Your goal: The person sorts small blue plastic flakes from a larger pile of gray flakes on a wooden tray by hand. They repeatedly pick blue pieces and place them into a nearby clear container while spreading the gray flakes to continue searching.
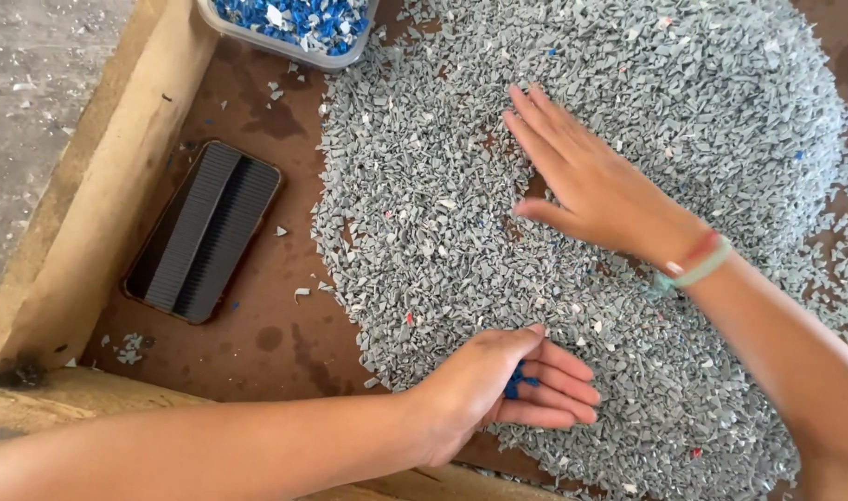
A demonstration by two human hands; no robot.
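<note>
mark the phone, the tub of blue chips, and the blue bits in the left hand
phone [204,230]: head view, middle of its dark screen.
tub [257,39]: head view, clear front wall.
blue bits [517,378]: head view, cluster cupped in the left hand [494,390].

1. Clear tub [285,42] of blue and white chips: cut by top edge; only its lower rim and part of the fill show.
2. Grey chip pile [628,121]: runs off top, right and bottom edges; full spread not seen.
3. Left hand [498,385]: cupped; blue bits [519,378] mostly hidden in the palm; count cannot be told.
4. Right hand [591,186]: flat on pile; chips under it hidden; forearm leaves at right edge.
5. Coloured specks in pile: too small to identify.
6. Dark flat object [204,230]: kind unclear.
</note>
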